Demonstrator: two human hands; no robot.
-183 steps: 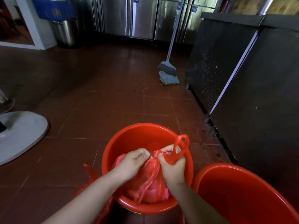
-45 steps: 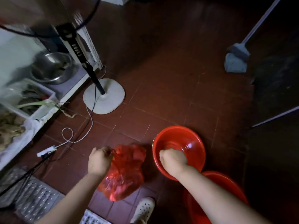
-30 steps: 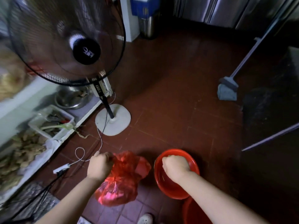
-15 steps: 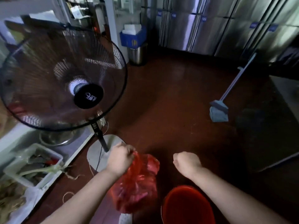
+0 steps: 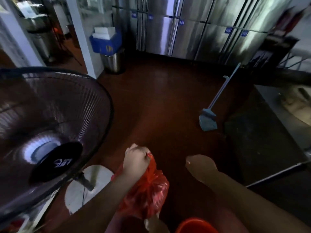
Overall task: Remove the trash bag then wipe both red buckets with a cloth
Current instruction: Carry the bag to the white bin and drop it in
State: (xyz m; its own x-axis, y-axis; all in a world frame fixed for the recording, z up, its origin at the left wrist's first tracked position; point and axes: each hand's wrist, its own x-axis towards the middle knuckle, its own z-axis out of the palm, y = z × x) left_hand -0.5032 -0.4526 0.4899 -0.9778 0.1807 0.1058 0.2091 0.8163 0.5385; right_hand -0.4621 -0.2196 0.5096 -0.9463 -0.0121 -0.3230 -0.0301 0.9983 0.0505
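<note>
Head view: my two bare hands above the dark red tile floor (image 5: 168, 98).
My left hand (image 5: 136, 159): gripping the crinkled red plastic trash bag (image 5: 148, 194) by its neck.
My right hand (image 5: 201, 165): clenched, holding nothing.
Round red plastic bucket (image 5: 196, 225): below it.

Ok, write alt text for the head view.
The left hand grips a tied red trash bag hanging above the tiled floor, while the right hand is curled and holds nothing. A standing fan fills the left; one red bucket's rim shows at the bottom edge.

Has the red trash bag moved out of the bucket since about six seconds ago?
Yes. The trash bag now hangs from the left hand, up and to the left of the red bucket, toward the fan base.
</note>
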